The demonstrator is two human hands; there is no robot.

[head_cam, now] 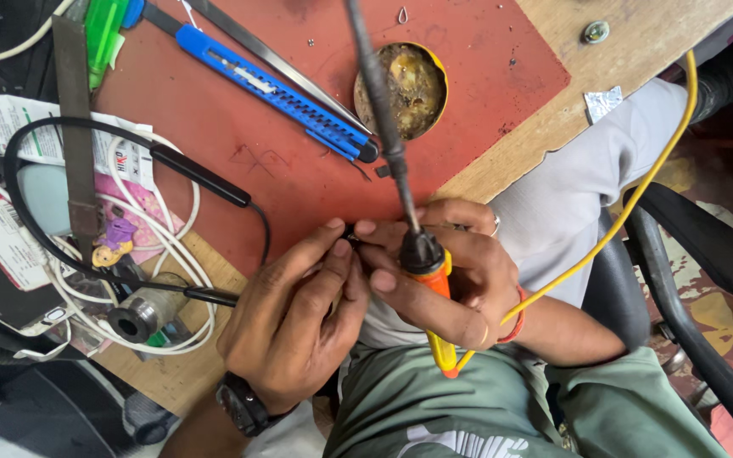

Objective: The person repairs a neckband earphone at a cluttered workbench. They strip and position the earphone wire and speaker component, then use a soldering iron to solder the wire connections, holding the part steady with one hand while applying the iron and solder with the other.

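Soldering iron (424, 254), orange-handled with a dark, crusted metal shaft and yellow cord (638, 191), sits clasped in the right hand (460, 271) at the near edge of the red mat (299, 170). Left hand (299, 314) pinches a small dark part, mostly hidden, against the right fingertips. Work looks under way, unfinished; the round flux tin (409, 89) lies open, far side.

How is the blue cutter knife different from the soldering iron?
The blue cutter knife lies flat on the red mat, untouched; the soldering iron is held in the right hand, its tip pointing up over the mat. The knife's body is blue and flat; the iron has an orange and yellow handle with a dark round shaft. A yellow cord runs from the iron; the knife has none. Both are long, thin hand tools.
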